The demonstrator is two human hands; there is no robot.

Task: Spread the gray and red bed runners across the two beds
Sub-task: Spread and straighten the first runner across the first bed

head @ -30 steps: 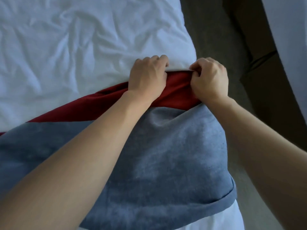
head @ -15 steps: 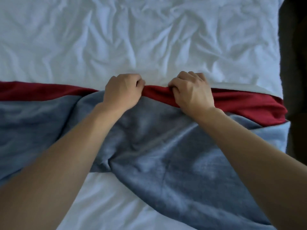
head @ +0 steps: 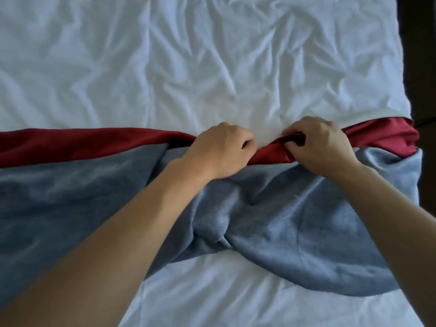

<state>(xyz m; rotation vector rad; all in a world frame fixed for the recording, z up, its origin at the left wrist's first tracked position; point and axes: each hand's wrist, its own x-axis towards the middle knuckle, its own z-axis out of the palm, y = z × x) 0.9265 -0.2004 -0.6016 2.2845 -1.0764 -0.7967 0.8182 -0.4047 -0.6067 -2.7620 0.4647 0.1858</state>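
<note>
Two hands are set on the far, red edge of the runner (head: 295, 223), which lies across the bed (head: 188, 67) over a creased white sheet. The left hand (head: 221, 149) is curled into a fist with its grip closed on the red strip where it meets the gray; the cloth inside the fist is hidden, so a hold on it is judged rather than seen. The right hand (head: 320, 142) is plainly pinching a fold of the red edge between thumb and fingers.

To the left, the runner is laid fairly flat and straight. Between and below the hands, the gray cloth is bunched into deep folds, and the near edge sags in a curve toward the right side of the bed.

Several faults are to be feared from here. If the edge is pulled unevenly, the red strip could be left slanted. If the bunched gray is not smoothed, the folds could be locked in. Should the right end be tugged too hard, it could be dragged off the mattress side.
</note>
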